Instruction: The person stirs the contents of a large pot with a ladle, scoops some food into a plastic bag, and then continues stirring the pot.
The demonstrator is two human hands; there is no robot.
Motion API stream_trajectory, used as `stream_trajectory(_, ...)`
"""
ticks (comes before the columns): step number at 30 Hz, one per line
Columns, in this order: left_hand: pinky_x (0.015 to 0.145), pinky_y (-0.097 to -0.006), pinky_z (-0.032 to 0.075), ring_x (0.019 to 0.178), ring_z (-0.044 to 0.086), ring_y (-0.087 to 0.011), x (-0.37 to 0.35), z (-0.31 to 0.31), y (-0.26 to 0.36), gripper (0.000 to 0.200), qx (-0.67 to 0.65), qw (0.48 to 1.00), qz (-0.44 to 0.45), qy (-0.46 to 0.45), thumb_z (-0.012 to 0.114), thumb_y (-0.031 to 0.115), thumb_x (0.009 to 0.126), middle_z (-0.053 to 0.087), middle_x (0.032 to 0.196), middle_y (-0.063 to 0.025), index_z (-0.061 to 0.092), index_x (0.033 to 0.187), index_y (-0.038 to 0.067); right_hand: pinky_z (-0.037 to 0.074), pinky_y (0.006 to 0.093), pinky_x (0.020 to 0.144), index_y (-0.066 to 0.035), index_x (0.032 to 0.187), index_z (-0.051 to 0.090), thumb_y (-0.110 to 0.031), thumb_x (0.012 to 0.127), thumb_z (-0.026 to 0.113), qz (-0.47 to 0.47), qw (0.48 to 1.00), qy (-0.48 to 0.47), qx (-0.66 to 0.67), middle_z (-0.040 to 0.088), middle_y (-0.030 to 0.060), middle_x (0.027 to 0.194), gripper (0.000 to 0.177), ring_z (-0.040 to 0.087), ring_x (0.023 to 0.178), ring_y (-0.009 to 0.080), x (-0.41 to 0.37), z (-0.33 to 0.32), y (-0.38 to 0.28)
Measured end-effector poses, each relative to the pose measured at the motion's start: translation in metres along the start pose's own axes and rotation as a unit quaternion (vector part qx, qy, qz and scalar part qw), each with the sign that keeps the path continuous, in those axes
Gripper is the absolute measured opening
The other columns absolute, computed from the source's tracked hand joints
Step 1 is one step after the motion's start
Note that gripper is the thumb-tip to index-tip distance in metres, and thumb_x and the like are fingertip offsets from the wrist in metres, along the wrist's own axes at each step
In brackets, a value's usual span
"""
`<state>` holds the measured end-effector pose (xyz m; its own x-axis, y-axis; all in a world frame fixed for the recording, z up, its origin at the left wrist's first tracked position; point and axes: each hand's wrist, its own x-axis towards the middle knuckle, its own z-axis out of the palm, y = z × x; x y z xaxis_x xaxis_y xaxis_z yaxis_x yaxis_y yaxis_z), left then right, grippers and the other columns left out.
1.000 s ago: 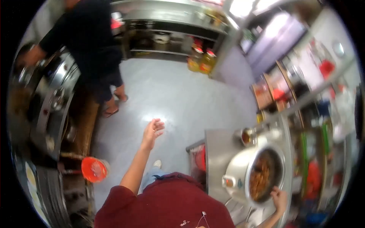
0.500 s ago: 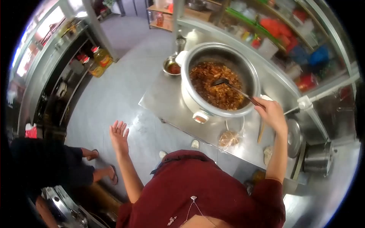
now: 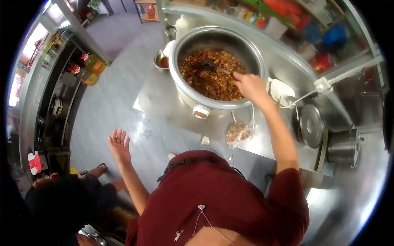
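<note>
My right hand (image 3: 251,87) grips the handle of a ladle (image 3: 223,70) and reaches over the near right part of a large round cooker pot (image 3: 188,91). The ladle's dark bowl rests in the reddish-brown, chunky food (image 3: 221,84) that covers the pot's bottom. On the metal table (image 3: 160,98) stands the pot, white outside with a wide silver rim. My left hand (image 3: 120,148) hangs in the air over the floor, palm up and fingers spread, touching nothing.
A clear plastic bag with brown contents (image 3: 238,133) lies at the table's near edge. Left of the pot sits a small metal bowl (image 3: 161,60); a white squeeze bottle (image 3: 182,25) stands behind. A round lid (image 3: 312,126) leans at right. Another person (image 3: 61,203) is at lower left.
My right hand has moved inward over the pot, and the ladle's bowl sits deeper in the food. The view has shifted a little. The other person has moved.
</note>
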<state>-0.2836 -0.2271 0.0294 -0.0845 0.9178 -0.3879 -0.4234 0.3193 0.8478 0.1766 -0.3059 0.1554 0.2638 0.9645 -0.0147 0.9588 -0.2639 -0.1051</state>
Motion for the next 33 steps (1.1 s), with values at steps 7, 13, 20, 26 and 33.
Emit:
stream_trajectory(7, 0.103, -0.0411, 0.029, 0.123, 0.038, -0.0271, -0.005, 0.007, -0.001, 0.057, -0.002, 1.0, 0.009, 0.013, 0.033, 0.046, 0.094, 0.042, 0.131, -0.014, 0.037, 0.131, 0.004, 0.049, 0.0399, 0.076, -0.011, 0.115, 0.059, -0.021, 0.083, 0.058, 0.004, 0.999, -0.026, 0.045, 0.065, 0.0154, 0.093, 0.033, 0.062, 0.087, 0.0306, -0.032, -0.04, 0.022)
stream_trajectory(13, 0.102, -0.0408, 0.03, 0.122, 0.039, -0.0274, -0.006, 0.023, -0.002, 0.057, 0.008, 1.0, -0.003, -0.02, 0.032, 0.046, 0.094, 0.042, 0.13, -0.0147, 0.036, 0.131, 0.004, 0.049, 0.0407, 0.078, -0.009, 0.114, 0.06, -0.02, 0.084, 0.057, -0.025, 0.997, -0.034, 0.07, 0.065, 0.0172, 0.092, 0.032, 0.063, 0.084, 0.0308, -0.019, -0.023, -0.005)
stream_trajectory(20, 0.102, -0.0408, 0.031, 0.121, 0.04, -0.0271, -0.009, 0.027, -0.003, 0.058, 0.031, 0.999, 0.005, -0.026, 0.032, 0.047, 0.094, 0.043, 0.128, -0.0145, 0.036, 0.132, 0.003, 0.048, 0.0407, 0.071, -0.011, 0.111, 0.061, -0.019, 0.082, 0.058, -0.001, 1.0, 0.028, -0.01, 0.065, 0.0145, 0.083, 0.03, 0.062, 0.079, 0.0305, -0.02, -0.006, -0.009)
stream_trajectory(26, 0.102, -0.0412, 0.03, 0.121, 0.039, -0.0274, -0.006, 0.03, 0.0, 0.059, 0.028, 0.999, 0.006, -0.021, 0.032, 0.046, 0.094, 0.042, 0.129, -0.0158, 0.035, 0.132, 0.002, 0.049, 0.042, 0.064, -0.01, 0.108, 0.06, -0.017, 0.082, 0.056, -0.015, 0.998, 0.06, 0.032, 0.063, 0.0159, 0.073, 0.026, 0.063, 0.071, 0.0308, -0.021, -0.023, 0.01)
stream_trajectory(33, 0.102, -0.041, 0.03, 0.121, 0.04, -0.0275, -0.002, 0.031, -0.007, 0.057, 0.021, 0.999, -0.01, -0.048, 0.032, 0.045, 0.094, 0.043, 0.129, -0.0152, 0.037, 0.131, 0.002, 0.049, 0.0412, 0.073, -0.006, 0.111, 0.06, -0.017, 0.082, 0.058, -0.008, 1.0, -0.009, 0.025, 0.065, 0.0173, 0.085, 0.031, 0.062, 0.079, 0.0316, -0.003, -0.002, -0.004)
